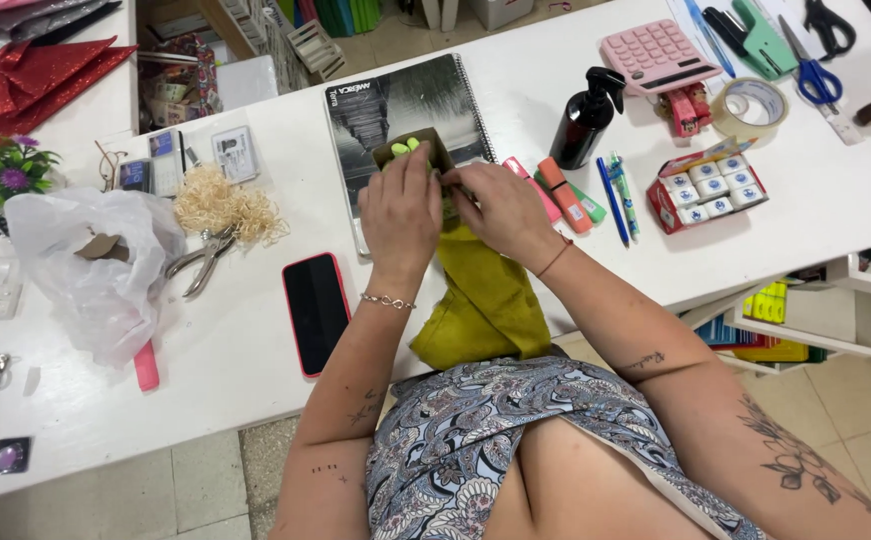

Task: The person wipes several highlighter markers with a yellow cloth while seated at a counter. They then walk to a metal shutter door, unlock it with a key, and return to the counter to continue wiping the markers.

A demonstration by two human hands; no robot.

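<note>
I pinched the small brown box between my left hand and right hand, over the notebook. Its green pieces could have spilled had I tipped it.

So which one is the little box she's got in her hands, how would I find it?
Start at the white table and find the big spiral notebook with the grey cover. At its lower edge, the left hand and right hand meet over a yellow-green cloth. The small brown cardboard box sits at their fingertips, the only box with bright lime-green pieces poking from its open top.
</note>
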